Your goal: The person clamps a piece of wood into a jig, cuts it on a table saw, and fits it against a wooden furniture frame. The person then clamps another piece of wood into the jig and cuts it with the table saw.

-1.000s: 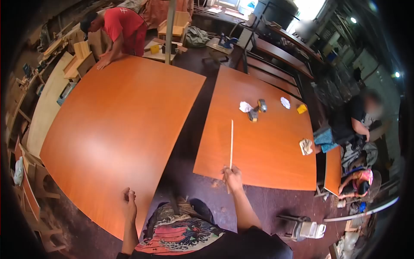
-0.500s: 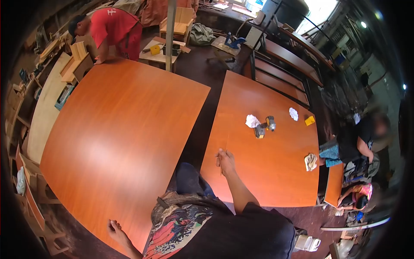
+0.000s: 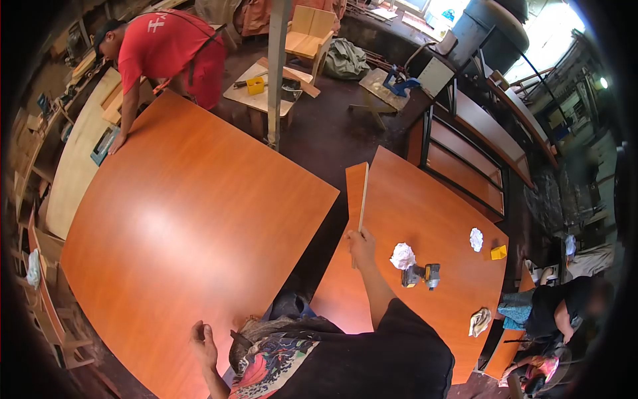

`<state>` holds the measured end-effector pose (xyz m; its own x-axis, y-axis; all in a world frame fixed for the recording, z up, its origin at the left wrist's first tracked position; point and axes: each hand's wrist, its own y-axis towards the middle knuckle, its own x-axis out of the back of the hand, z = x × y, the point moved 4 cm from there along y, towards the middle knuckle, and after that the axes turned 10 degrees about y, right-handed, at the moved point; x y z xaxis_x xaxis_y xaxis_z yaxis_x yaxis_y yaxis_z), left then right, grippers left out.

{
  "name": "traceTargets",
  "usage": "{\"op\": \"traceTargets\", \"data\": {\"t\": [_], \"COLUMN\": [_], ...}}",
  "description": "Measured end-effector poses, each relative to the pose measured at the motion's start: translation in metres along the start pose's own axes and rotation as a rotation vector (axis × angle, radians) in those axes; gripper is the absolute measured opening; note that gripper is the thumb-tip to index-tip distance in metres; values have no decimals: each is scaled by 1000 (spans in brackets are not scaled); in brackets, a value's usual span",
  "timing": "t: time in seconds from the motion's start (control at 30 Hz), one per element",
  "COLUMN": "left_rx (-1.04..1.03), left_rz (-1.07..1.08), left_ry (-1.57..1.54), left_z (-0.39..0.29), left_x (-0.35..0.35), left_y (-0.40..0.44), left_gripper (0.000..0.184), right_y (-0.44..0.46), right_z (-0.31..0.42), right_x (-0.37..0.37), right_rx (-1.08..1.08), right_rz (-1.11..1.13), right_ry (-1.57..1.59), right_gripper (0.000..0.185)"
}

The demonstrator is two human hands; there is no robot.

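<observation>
Both big sheets are down flat, left panel (image 3: 199,199) and right panel (image 3: 432,209), narrow board (image 3: 356,189) is in hand and not set down on either. Looks like an early stage, no fastening visible; what is left can't be told from this view. Right hand (image 3: 361,247) closed around the board's near part, most of its length sticking out past the fingers to the far side, over the left edge of the right panel. Left hand (image 3: 205,346) holds nothing, fingers loosely curled, over the near part of the left panel, contact unclear. Drill (image 3: 432,273) unheld on the right panel, white wad (image 3: 403,256) just beside it. Co-worker in red (image 3: 169,50) at the far left, one hand at that panel's edge
</observation>
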<state>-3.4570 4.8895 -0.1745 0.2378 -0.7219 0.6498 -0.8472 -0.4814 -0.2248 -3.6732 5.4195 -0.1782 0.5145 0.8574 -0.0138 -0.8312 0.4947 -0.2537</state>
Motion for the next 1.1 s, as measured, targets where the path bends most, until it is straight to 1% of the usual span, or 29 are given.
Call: {"op": "traceTargets", "data": {"t": [0.03, 0.07, 0.17, 0.27, 0.3, 0.37, 0.47, 0.5, 0.6, 0.7, 0.8, 0.87, 0.93, 1.03, 1.1], "left_rx": [12, 30, 55, 8, -7, -16, -15, -8, 31, 41, 134, 141, 169, 229, 202], "left_rz": [-10, -64, -87, -96, -100, -65, -54, -56, -11, -7, -38, -129, -200, -160, -144], "left_ry": [-24, -1, -51, -32, -32, -71, -106, -104, -35, -52, -45, -27, 44, 61, 52], "left_z": [5, 12, 15, -1, -4, 15, 12, 5, -40, -68, -105, -125, -141, -179, -208], "left_x": [-3, -3, -1, -7, -12, -34, -65, -71, -92, -132, -165, -197, -212, -236, -242], "left_y": [7, 14, 34, 51, 58, 74, 86, 88, 90, 98, 103, 105, 98, 94, 97], "left_gripper": [43, 43, 43, 42, 42, 41, 39, 39, 38, 37, 38, 38, 38, 38, 37], "right_y": [8, 14, 23, 26, 29, 37, 50, 56, 97, 139, 219, 282, 324, 369, 385], "right_z": [7, 13, 32, 42, 47, 55, 86, 94, 106, 140, 158, 179, 197, 216, 223], "right_x": [-2, -5, -15, -13, -12, -8, -14, -16, -18, -34, -46, -55, -64, -69, -72], "right_rx": [-17, -32, -60, -37, -12, -13, -3, -8, -161, -224, -311, -349, -403, -457, -489], "right_rz": [16, 32, 59, 83, 95, 97, 118, 128, 209, 483, 756, 895, 996, 1121, 1173], "right_ry": [39, 80, 165, 177, 177, 197, 258, 285, 474, 887, 1183, 1216, 1307, 1307, 1320], "right_gripper": [16, 15, 14, 15, 15, 14, 16, 18, 24, 25, 20, 17, 12, 14, 18]}}
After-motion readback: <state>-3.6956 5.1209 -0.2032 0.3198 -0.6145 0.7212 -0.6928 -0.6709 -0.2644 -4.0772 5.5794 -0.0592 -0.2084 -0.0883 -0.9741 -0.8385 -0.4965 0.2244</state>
